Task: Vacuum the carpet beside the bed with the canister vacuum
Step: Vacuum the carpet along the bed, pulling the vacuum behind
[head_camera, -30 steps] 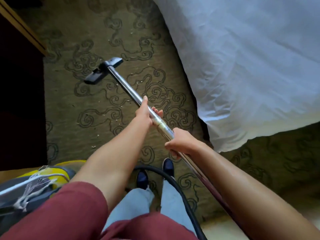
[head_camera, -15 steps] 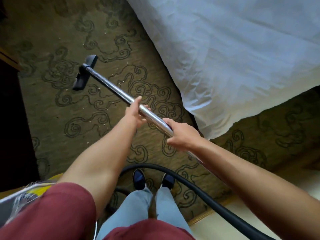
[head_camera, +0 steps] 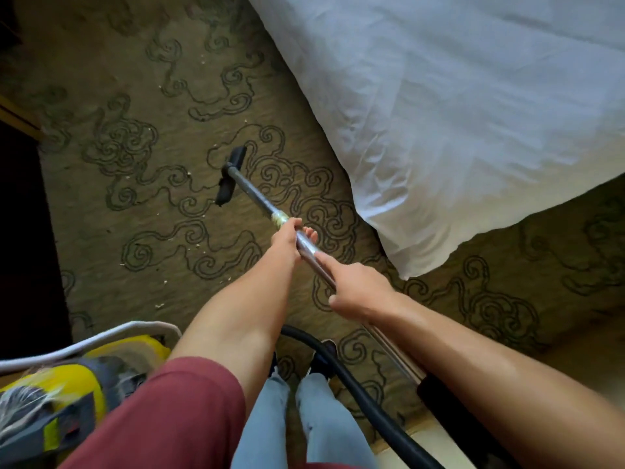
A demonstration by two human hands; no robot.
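Head view: we see the left hand (head_camera: 287, 240) wrapped round the metal wand (head_camera: 257, 198), the right hand (head_camera: 355, 289) gripping it lower. Floor nozzle (head_camera: 230, 179) sits on the carpet (head_camera: 142, 204) near the bed (head_camera: 456, 113). The yellow canister (head_camera: 67, 394) is cut off and blurred; the hose (head_camera: 341, 374) runs out of frame.

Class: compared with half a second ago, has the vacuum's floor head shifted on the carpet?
Yes. The floor head has been pulled back toward the person's feet and closer to the bed, judging by the carpet swirls beside it.

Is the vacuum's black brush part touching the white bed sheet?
No, the black floor head sits on the patterned carpet, with bare carpet between it and the white sheet.
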